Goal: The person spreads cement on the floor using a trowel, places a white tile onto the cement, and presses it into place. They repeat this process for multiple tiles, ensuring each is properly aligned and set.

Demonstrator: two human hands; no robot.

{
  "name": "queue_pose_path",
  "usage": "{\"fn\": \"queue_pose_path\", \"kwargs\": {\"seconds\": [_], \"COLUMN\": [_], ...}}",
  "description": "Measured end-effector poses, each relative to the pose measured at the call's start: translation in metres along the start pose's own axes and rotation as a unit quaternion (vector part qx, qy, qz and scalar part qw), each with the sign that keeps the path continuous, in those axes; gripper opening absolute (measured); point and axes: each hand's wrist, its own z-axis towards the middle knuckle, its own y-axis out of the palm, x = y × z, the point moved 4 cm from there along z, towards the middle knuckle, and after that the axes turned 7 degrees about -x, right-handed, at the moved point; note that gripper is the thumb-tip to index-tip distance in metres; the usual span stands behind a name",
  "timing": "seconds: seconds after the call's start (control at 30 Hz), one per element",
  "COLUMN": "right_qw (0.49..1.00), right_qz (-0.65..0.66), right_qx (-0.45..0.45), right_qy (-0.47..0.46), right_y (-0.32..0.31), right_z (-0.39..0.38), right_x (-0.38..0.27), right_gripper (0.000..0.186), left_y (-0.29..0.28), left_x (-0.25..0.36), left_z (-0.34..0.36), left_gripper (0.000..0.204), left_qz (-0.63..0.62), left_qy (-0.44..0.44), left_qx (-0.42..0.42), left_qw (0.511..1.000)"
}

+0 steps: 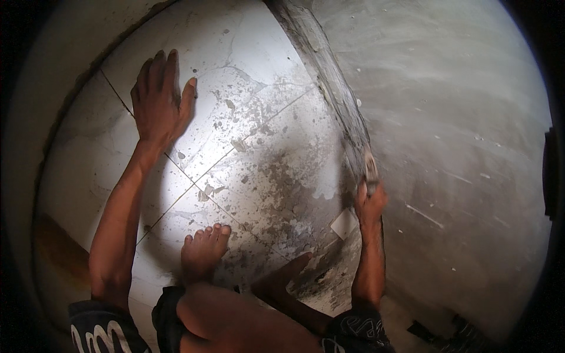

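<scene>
My left hand rests flat on the pale tiled floor, its fingers stretched out and the thumb apart. Over at the foot of the grey plastered wall, my right hand is closed around a small flat tool with a narrow, light brownish head. Its exact kind is hard to make out. The tool's tip points away from me and meets the rough grey strip that runs along the corner between floor and wall. Most of its handle is hidden in my fist.
Grey crumbs and flakes of mortar lie scattered over the tiles. A small white square piece is beside my right wrist. My bare foot stands on the floor near the middle. Dark scraps show at lower right.
</scene>
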Motion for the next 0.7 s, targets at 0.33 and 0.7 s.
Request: {"fn": "queue_pose_path", "kwargs": {"seconds": [0.33, 0.7], "right_qw": [0.994, 0.962], "right_qz": [-0.092, -0.238], "right_qx": [-0.035, -0.094], "right_qy": [0.039, 0.091], "right_y": [0.013, 0.026], "right_z": [0.002, 0.004], "right_x": [-0.005, 0.010], "right_gripper": [0.031, 0.036], "left_y": [-0.006, 0.001], "left_x": [0.005, 0.009], "left_z": [0.002, 0.003], "left_gripper": [0.064, 0.065], "left_qz": [0.007, 0.034], "left_qy": [-0.004, -0.012], "left_qx": [0.019, -0.007], "left_qw": [1.000, 0.999]}}
